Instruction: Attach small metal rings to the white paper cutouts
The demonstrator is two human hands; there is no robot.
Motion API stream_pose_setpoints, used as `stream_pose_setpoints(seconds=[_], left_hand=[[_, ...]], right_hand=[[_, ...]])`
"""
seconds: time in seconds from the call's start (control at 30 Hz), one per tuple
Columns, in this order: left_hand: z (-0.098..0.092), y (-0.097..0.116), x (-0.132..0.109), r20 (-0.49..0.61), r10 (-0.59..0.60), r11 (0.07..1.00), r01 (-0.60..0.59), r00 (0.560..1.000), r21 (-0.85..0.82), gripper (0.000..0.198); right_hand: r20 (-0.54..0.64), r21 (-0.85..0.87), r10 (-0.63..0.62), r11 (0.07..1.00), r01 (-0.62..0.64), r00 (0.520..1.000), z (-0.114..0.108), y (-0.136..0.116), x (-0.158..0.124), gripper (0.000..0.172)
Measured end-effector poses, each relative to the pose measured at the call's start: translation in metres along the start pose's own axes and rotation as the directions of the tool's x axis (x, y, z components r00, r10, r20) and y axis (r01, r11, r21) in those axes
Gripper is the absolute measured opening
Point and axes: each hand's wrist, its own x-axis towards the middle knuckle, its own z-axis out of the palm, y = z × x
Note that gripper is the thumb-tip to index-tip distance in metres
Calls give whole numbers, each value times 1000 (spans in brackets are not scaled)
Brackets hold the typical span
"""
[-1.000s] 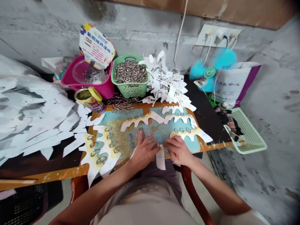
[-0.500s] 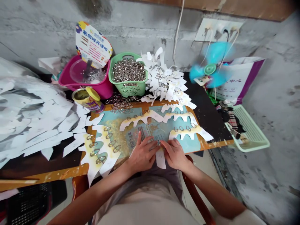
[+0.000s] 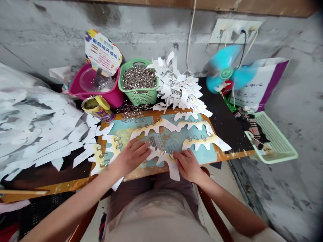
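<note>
A white scalloped paper strip [image 3: 173,168] with a yellowish glued band and several metal rings lies at the front edge of the board [image 3: 148,171]. My left hand [image 3: 135,155] reaches over the strip's left end, its fingers stretched out and partly hiding it. At the other end my right hand [image 3: 188,164] pinches the strip's edge close to a metal ring [image 3: 171,153]. Similar ringed strips lie around: one strip [image 3: 202,142] to the right, one strip [image 3: 153,127] behind, and others left, partly under my left forearm.
A green basket [image 3: 140,95] full of rings stands behind loose rings [image 3: 132,112]. Beside it are a pink basket [image 3: 97,94], an open can [image 3: 98,109] and a heap of ringed strips [image 3: 176,84]. Paper pieces [image 3: 40,127] pile up left. A fan [image 3: 227,73] spins at right.
My left hand has moved left, away from my right hand, uncovering the strip's middle and its rings. My right hand stays at the strip's right end. The view has shifted slightly.
</note>
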Motion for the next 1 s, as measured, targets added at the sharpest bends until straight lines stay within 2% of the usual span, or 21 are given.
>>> stream_pose_setpoints(seconds=[0.1, 0.17, 0.2, 0.23, 0.27, 0.33, 0.4, 0.47, 0.5, 0.53, 0.57, 0.6, 0.63, 0.67, 0.7, 0.73, 0.77, 0.8, 0.83, 0.9, 1.0], left_hand=[[-11, -4, 2, 37, -48, 998, 50, 998, -50, 26], [-14, 8, 14, -19, -152, 985, 150, 988, -79, 20], [-13, 16, 21, -72, -215, 976, 212, 974, -56, 16], [-11, 24, 30, -75, -226, 974, 226, 971, -10, 14], [-7, 31, 38, -36, -244, 968, 246, 969, 52, 13], [-3, 36, 49, 67, -372, 919, 357, 926, 168, 10], [-5, 25, 50, 221, -426, 902, 395, 877, 173, 8], [-17, 5, 43, 253, -482, 876, 460, 839, 143, 17], [-25, -6, 38, 271, -479, 878, 460, 835, 137, 30], [-34, -15, 35, 265, -494, 870, 469, 828, 154, 46], [-41, -21, 33, 203, -569, 821, 535, 797, 199, 52], [-46, -24, 33, 90, -644, 754, 609, 760, 247, 53], [-48, -22, 37, -37, -667, 710, 650, 744, 270, 49], [-46, -17, 43, -136, -635, 715, 645, 761, 270, 41], [-41, -10, 51, -155, -514, 812, 537, 844, 230, 28], [-32, 0, 60, -110, -332, 931, 345, 937, 121, 17], [-21, 9, 69, -54, -179, 984, 180, 982, 12, 17], [-9, 18, 78, 25, -36, 997, 38, 999, -70, 17], [2, 25, 86, 72, 59, 990, -49, 996, -134, 15], [21, 31, 96, 98, 156, 965, -131, 983, -226, 11], [33, 27, 98, 99, 219, 940, -182, 971, -289, 5]], right_hand=[[10, -19, -17, 1000, 17, 1000, 1, 0, -1, 36], [10, -22, -10, 1000, 10, 1000, 1, -1, -2, 35], [8, -19, 2, 1000, -1, 1000, 1, -2, -2, 34], [5, -15, 14, 1000, -14, 1000, 1, -3, -2, 33], [1, -8, 25, 1000, -25, 1000, 0, -4, -2, 33], [-5, 5, 41, 999, -41, 999, -1, -6, -2, 33], [-2, 9, 53, 999, -53, 999, -1, -8, -3, 35], [2, 5, 60, 998, -60, 998, -1, -9, -4, 36], [2, 2, 61, 998, -61, 998, -1, -9, -4, 36], [1, -1, 59, 998, -59, 998, -1, -9, -4, 36], [-1, -2, 55, 998, -55, 998, -1, -9, -4, 36], [0, -4, 51, 999, -51, 999, -1, -8, -4, 36], [4, -7, 46, 999, -46, 999, 0, -7, -3, 36], [8, -8, 41, 999, -40, 999, 0, -7, -3, 36], [10, -8, 34, 999, -34, 999, 0, -6, -3, 37], [9, -8, 29, 1000, -29, 1000, 0, -6, -3, 37], [4, -9, 25, 1000, -25, 1000, 0, -5, -3, 38], [0, -13, 25, 1000, -25, 1000, 1, -5, -3, 39], [-2, -17, 28, 999, -28, 1000, 1, -6, -3, 40], [4, -27, 42, 999, -42, 999, 1, -7, -4, 42], [11, -18, 65, 998, -65, 998, 1, -9, -5, 43]])
